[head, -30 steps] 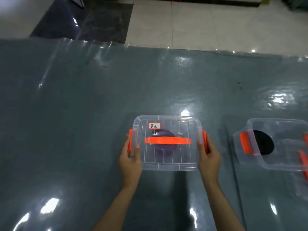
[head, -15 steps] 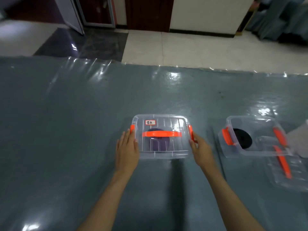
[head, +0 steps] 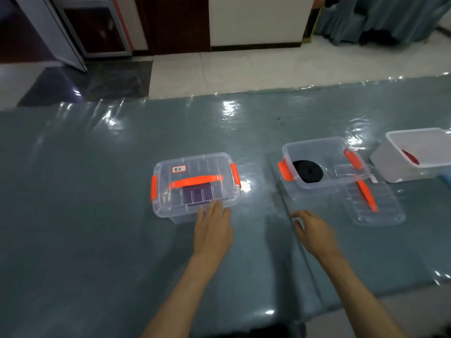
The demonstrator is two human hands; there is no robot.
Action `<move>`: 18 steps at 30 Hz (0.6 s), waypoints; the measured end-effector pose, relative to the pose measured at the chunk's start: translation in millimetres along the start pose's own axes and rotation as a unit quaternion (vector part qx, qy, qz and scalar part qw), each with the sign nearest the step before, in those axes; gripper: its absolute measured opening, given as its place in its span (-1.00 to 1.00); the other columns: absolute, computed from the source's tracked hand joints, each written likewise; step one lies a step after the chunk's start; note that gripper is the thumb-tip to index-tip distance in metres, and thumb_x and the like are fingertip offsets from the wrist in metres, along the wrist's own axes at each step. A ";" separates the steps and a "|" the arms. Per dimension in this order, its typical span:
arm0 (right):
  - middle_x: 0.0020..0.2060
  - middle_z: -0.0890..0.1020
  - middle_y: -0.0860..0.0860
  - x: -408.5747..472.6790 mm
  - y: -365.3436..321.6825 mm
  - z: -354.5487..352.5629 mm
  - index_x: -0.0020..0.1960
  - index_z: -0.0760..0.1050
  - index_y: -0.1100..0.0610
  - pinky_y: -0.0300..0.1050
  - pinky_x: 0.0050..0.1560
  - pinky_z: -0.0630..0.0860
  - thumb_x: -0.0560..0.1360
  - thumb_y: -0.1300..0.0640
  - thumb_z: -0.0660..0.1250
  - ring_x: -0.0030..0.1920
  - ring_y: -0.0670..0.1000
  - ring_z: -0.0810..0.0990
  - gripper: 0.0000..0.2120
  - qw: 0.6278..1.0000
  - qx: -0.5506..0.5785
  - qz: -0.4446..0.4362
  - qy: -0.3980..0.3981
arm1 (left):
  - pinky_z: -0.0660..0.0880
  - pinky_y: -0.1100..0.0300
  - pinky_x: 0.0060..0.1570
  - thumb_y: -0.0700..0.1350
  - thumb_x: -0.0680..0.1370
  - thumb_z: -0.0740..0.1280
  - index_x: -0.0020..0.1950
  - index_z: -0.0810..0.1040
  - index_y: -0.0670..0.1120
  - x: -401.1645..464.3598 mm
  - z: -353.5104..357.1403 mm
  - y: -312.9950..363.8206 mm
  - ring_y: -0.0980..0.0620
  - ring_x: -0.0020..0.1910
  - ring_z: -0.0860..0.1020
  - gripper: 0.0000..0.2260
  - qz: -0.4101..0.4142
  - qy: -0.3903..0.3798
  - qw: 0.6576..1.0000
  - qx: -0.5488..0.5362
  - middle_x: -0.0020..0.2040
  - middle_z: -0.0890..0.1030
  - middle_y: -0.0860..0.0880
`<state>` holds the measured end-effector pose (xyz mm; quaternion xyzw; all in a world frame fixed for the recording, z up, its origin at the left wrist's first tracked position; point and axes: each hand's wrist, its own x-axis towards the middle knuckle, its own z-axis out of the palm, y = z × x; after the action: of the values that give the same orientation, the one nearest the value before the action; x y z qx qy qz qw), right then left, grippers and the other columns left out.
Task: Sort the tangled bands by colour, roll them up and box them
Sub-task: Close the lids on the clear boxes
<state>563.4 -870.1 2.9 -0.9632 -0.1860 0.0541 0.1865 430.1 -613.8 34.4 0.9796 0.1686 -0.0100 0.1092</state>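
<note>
So both hands have come off the side clips of the lidded box [head: 195,184] since a second ago. Back then they were squeezing the orange clips on either end; now the lid looks snapped down and the purple roll [head: 199,195] sits inside under the orange carry handle. I'd call that colour done and boxed.

Left hand [head: 213,230] is flat and relaxed, fingers straight, fingertips [head: 214,207] just touching or hovering at the near edge of that lid. It's a bit blurry there, so I can't swear there's contact. It isn't gripping anything.

Right hand [head: 314,231] has slid away to the right and is hanging over the bare table cover [head: 97,215], well apart from the closed box. Fingers are loosely curled, nothing in them.

It's pointed toward the open box [head: 324,164], which has the black roll [head: 308,171] lying flat inside. Its lid [head: 375,203] lies on the table, tucked partly under the box's near right corner. My guess is that lid goes on next.

Further right there's a white tub [head: 400,172] with something red [head: 411,156] in it, maybe another band.
</note>
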 end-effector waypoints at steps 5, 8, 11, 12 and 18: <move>0.17 0.68 0.02 -1.5 66.3 -27.9 0.20 0.66 0.08 -0.02 -0.01 0.53 0.58 0.14 0.42 0.15 0.15 0.67 -0.80 1.000 -0.015 0.020 -0.004 | 0.06 -0.05 0.62 -0.16 0.64 0.20 0.49 0.46 -0.03 13.2 14.2 62.9 -0.07 0.65 0.22 -0.61 0.011 -0.012 1.000 0.019 0.59 0.35 -0.07; 0.17 0.68 0.06 9.6 118.3 -38.6 0.21 0.66 0.10 -0.02 0.07 0.51 0.59 0.16 0.42 0.17 0.16 0.66 -0.79 0.999 0.024 0.038 -0.019 | 0.17 -0.09 0.54 -0.17 0.60 0.23 0.41 0.53 -0.09 29.0 26.6 109.7 -0.14 0.55 0.36 -0.63 0.024 -0.016 0.999 0.023 0.50 0.45 -0.14; 0.21 0.68 0.08 26.3 174.5 -48.5 0.22 0.65 0.14 0.07 0.17 0.56 0.59 0.18 0.40 0.21 0.20 0.65 -0.78 0.997 0.060 0.039 -0.043 | 0.08 -0.06 0.60 -0.07 0.65 0.18 0.59 0.33 0.00 48.2 40.7 165.7 -0.08 0.63 0.22 -0.52 0.005 -0.044 0.998 0.045 0.63 0.28 -0.10; 0.22 0.67 0.07 32.7 192.2 -52.6 0.23 0.64 0.12 0.09 0.18 0.56 0.60 0.17 0.39 0.22 0.20 0.64 -0.78 0.996 0.061 0.039 -0.053 | 0.05 -0.06 0.62 -0.05 0.66 0.17 0.66 0.23 0.04 54.9 44.5 183.7 -0.05 0.66 0.16 -0.47 -0.007 -0.050 0.998 0.043 0.67 0.20 -0.08; 0.26 0.65 0.14 78.1 286.6 -70.6 0.30 0.62 0.13 0.10 0.26 0.54 0.59 0.23 0.38 0.24 0.21 0.63 -0.71 0.989 0.094 0.035 -0.112 | 0.08 -0.17 0.63 -0.18 0.60 0.29 0.72 0.04 0.18 89.6 56.8 267.3 -0.13 0.70 0.05 -0.23 -0.033 -0.049 0.998 -0.010 0.73 0.01 -0.13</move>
<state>744.8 -1111.2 -43.3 -0.9353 -0.1664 0.1848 0.2519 604.4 -842.4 30.2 0.9706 0.1955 -0.0604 0.1264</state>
